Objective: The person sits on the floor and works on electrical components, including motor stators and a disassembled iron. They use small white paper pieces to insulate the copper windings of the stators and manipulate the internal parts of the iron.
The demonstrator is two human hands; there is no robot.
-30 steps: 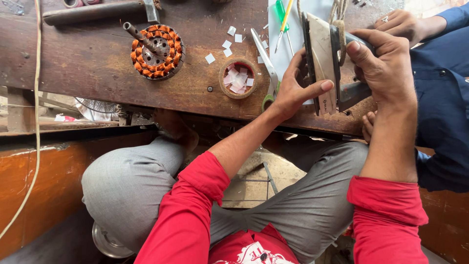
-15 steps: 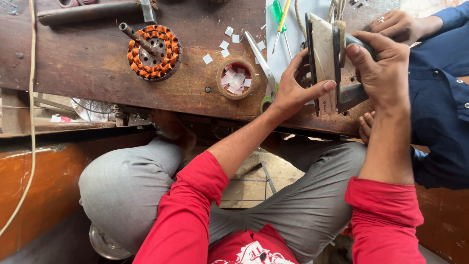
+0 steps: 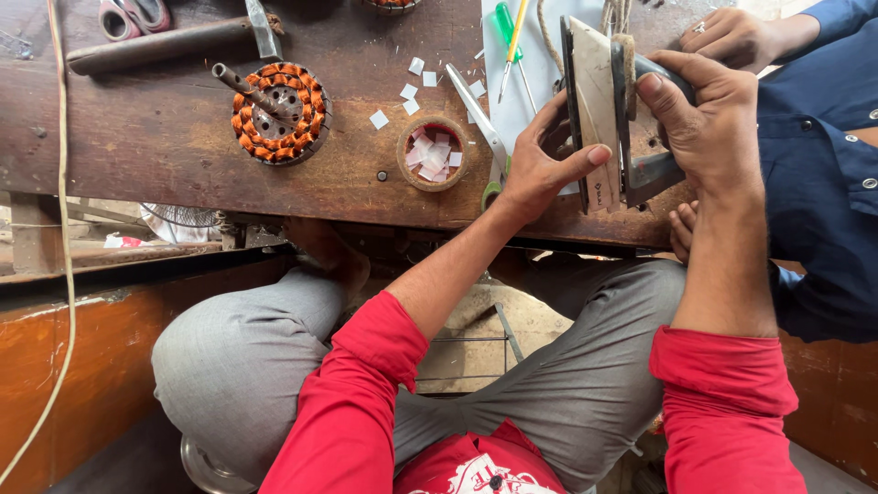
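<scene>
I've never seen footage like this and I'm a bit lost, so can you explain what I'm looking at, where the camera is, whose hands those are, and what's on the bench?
The camera sits on a person's head and looks down, so the red sleeves and grey trousers are the wearer's own. They sit at a worn wooden workbench. Both hands hold an old clothes iron stood on its edge: the left hand presses against its flat soleplate, and the right hand grips the handle side. On the bench lie a motor stator wound with copper wire, a hammer, a small round cup of white paper bits, scissors and a green-handled screwdriver. The blue-sleeved hand at top right belongs to another person.
</scene>
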